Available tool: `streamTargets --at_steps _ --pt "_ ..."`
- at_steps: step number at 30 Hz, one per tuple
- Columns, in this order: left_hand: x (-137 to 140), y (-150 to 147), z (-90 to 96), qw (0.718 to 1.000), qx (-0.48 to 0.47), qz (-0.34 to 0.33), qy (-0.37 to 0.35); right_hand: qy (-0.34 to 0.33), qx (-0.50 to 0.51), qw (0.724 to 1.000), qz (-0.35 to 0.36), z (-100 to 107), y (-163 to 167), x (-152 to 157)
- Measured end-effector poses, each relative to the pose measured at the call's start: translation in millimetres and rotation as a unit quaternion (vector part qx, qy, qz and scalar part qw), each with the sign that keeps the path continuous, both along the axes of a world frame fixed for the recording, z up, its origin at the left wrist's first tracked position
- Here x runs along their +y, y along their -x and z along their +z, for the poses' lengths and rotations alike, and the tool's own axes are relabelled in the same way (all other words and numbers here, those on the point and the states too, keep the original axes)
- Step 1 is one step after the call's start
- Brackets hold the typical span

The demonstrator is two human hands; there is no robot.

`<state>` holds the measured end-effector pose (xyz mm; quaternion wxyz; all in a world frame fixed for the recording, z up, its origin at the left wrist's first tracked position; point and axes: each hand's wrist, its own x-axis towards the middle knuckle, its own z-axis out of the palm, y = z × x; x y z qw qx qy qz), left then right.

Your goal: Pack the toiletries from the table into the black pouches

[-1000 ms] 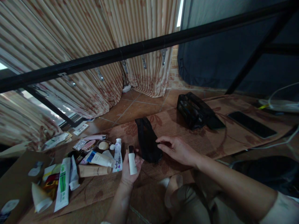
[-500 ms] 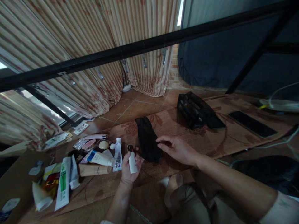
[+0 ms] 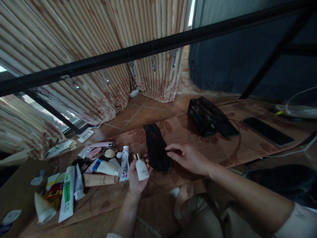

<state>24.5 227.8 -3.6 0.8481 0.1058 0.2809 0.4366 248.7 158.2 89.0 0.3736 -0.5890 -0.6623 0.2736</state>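
A small white bottle [image 3: 142,170] with a shiny gold and dark cap lies tilted in my left hand [image 3: 136,180], whose fingers are closed around it. Just right of it is a black mesh pouch [image 3: 157,148], long and soft. My right hand [image 3: 189,158] has its thumb and index finger pinched at the pouch's right edge. Left of the bottle lie a white tube with purple marks [image 3: 125,162], a white and blue tube [image 3: 106,167] and a beige tube [image 3: 100,179].
Further left are a white and green tube [image 3: 66,195], other cosmetics and a cardboard box [image 3: 22,191]. A filled black case [image 3: 205,115] and a dark phone [image 3: 267,131] rest on the patterned cloth [image 3: 178,130] at right. A black bar [image 3: 153,48] crosses ahead.
The bottle has turned in my left hand, so its wider printed face now shows toward me. My right hand and the pouch stay nearly where they were.
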Motion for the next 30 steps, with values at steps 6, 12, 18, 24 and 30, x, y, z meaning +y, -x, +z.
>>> streamTargets --at_steps 6,12,18,24,30 --pt "-0.2 -3.8 -0.3 1.000 0.027 0.003 -0.012 0.007 -0.005 1.000 0.002 -0.5 -0.3 -0.1" --pt "-0.6 -4.6 -2.4 0.999 0.040 -0.006 -0.022 -0.002 0.004 1.000 0.004 -2.4 -0.2 0.2" --pt "-1.9 -5.9 -4.2 0.998 0.054 -0.006 -0.031 0.000 -0.002 1.000 0.002 -2.2 -0.6 0.3" --pt "-3.2 -7.9 -1.9 0.998 0.060 0.001 -0.026 -0.003 -0.003 1.000 0.003 -2.8 -0.4 0.4" --pt "-3.9 -7.1 -2.4 0.996 0.082 0.002 -0.030 -0.004 -0.002 1.000 0.001 -3.3 0.5 0.6"
